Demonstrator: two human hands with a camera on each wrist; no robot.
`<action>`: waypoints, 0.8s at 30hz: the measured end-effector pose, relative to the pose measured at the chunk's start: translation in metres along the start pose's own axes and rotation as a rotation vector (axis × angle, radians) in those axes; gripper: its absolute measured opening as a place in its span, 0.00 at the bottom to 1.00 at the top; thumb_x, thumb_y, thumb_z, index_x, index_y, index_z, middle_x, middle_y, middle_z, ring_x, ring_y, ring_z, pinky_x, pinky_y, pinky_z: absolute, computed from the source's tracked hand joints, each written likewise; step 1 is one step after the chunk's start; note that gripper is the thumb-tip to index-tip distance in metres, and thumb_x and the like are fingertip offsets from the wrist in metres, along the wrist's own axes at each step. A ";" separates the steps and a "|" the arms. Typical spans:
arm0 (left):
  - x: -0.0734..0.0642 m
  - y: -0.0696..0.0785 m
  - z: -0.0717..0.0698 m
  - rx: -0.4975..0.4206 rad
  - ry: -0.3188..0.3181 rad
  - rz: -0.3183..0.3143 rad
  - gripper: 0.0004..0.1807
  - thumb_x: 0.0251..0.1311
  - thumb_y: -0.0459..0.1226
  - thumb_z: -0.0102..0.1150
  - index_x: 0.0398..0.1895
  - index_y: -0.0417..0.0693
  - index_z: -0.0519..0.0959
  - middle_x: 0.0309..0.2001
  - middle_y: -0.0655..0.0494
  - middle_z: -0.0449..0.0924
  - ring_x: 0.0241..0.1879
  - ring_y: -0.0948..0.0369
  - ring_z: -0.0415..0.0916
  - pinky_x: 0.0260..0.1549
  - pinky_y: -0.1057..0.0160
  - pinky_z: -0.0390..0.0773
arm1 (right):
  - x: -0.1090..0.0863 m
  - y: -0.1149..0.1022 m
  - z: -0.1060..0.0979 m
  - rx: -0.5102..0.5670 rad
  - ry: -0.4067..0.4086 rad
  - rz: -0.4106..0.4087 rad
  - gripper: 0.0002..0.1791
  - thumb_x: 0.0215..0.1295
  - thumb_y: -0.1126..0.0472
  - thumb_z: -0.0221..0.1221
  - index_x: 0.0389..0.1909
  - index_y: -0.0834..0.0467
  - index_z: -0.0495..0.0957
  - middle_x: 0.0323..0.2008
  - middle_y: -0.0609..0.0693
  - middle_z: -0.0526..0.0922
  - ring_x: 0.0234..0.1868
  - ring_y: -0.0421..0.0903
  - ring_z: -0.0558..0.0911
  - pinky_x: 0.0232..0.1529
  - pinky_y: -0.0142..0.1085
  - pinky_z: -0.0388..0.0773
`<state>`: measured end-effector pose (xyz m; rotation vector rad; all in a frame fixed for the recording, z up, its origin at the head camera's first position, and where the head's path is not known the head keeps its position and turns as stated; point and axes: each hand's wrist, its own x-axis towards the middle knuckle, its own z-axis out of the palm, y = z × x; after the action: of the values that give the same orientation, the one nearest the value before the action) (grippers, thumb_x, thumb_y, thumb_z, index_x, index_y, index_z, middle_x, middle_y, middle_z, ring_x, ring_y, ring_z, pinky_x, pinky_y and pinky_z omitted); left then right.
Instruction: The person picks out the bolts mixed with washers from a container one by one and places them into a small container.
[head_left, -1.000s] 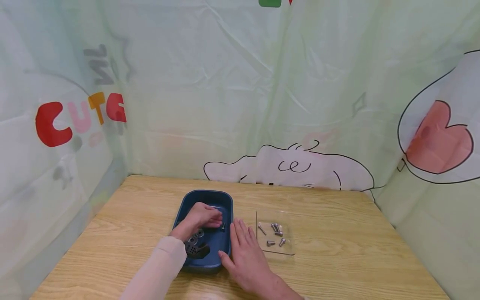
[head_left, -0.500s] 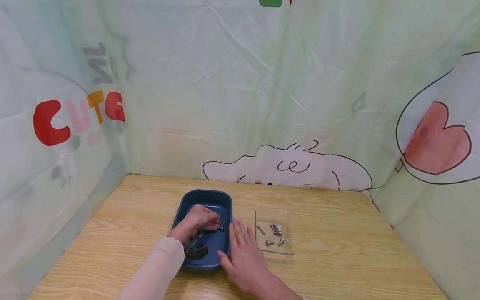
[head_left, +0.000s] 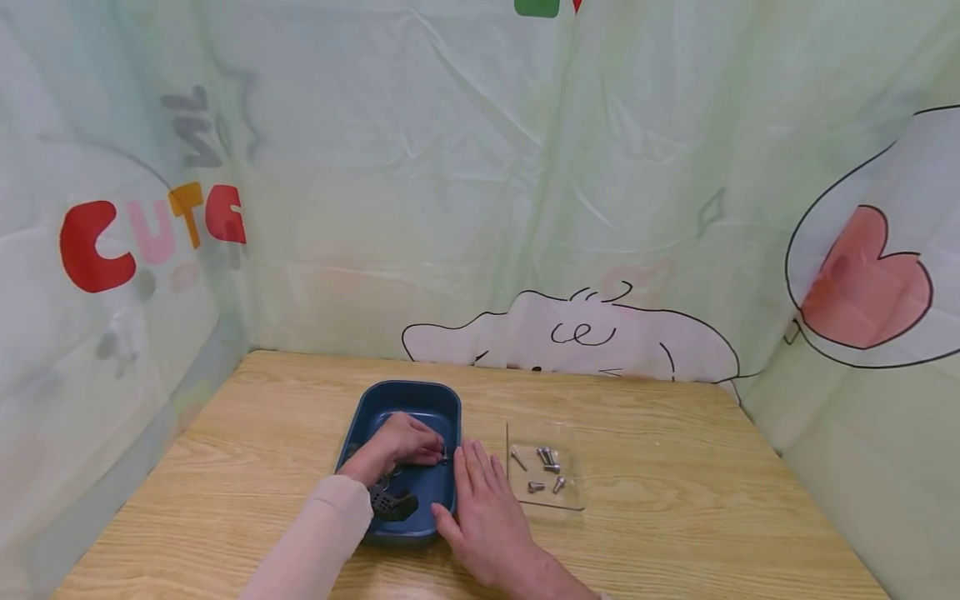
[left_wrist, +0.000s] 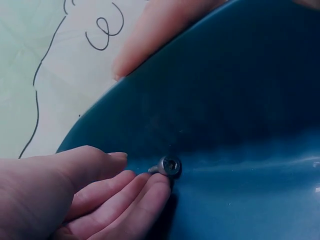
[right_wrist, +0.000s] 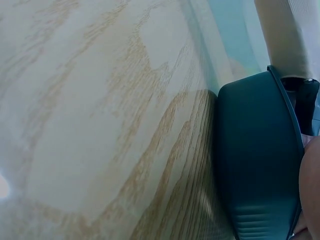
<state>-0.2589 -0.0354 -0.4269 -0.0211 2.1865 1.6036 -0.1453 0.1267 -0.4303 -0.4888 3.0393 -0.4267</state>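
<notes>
My left hand (head_left: pixel 405 437) reaches into a dark blue bin (head_left: pixel 408 537). In the left wrist view, its fingertips touch a small socket-head screw (left_wrist: pixel 170 166) lying by the bin's side wall, while the thumb stays apart from the screw. My right hand (head_left: pixel 487 517) rests along the bin's right side, fingers straight and the thumb over the rim. A black perforated part (head_left: pixel 393 504) lies at the bin's near end. Round metal rings beside it are mostly hidden under my left wrist.
Right of the bin lies a clear, shallow tray (head_left: pixel 551 505) with several metal screws (head_left: pixel 551 458) in it. The wooden table (head_left: pixel 675 483) is bordered by printed curtains (head_left: pixel 480 208) at the back and sides.
My left hand has moved slightly right and down towards the bin's right wall, and its fingertips now reach the screw there. The right hand has kept its place on the bin.
</notes>
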 end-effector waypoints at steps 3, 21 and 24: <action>0.000 0.000 0.001 0.031 -0.012 0.010 0.12 0.65 0.33 0.61 0.46 0.34 0.85 0.39 0.43 0.88 0.38 0.53 0.88 0.40 0.61 0.88 | 0.000 0.000 0.000 0.001 0.003 -0.002 0.44 0.73 0.35 0.42 0.77 0.62 0.50 0.79 0.58 0.47 0.81 0.54 0.45 0.79 0.56 0.45; -0.001 0.004 0.008 0.057 -0.023 0.015 0.11 0.60 0.31 0.65 0.45 0.37 0.86 0.40 0.45 0.88 0.36 0.56 0.89 0.40 0.61 0.88 | 0.001 -0.001 0.001 -0.004 0.003 0.004 0.45 0.73 0.35 0.42 0.77 0.62 0.49 0.80 0.57 0.47 0.81 0.54 0.45 0.80 0.56 0.45; 0.001 0.004 0.009 0.056 -0.017 -0.009 0.10 0.60 0.31 0.65 0.45 0.38 0.86 0.39 0.46 0.88 0.35 0.57 0.88 0.39 0.63 0.88 | 0.000 -0.001 0.001 -0.006 0.002 0.004 0.45 0.73 0.35 0.42 0.77 0.62 0.49 0.80 0.57 0.47 0.81 0.54 0.45 0.79 0.56 0.45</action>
<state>-0.2583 -0.0260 -0.4259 -0.0006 2.2144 1.5319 -0.1453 0.1251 -0.4308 -0.4828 3.0440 -0.4188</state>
